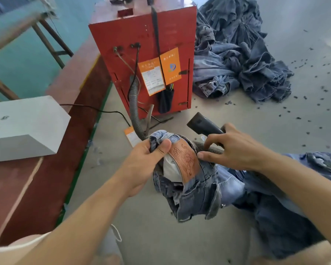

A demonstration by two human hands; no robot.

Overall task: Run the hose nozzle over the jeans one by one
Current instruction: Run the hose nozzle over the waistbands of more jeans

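Denim filled our left hand (149, 157): we gripped the bunched waistband of the jeans (195, 188), thumb pressed on top beside the brown leather patch (185, 161), the legs hanging below and trailing off under our right arm. Our right hand (231, 148) curled round the black hose nozzle (203, 124), its mouth pointing up and away just above the waistband, while the forefinger touched the patch's edge. Beyond both hands stood the red machine (141, 54), its grey ribbed hose (134, 104) running down behind our left hand.
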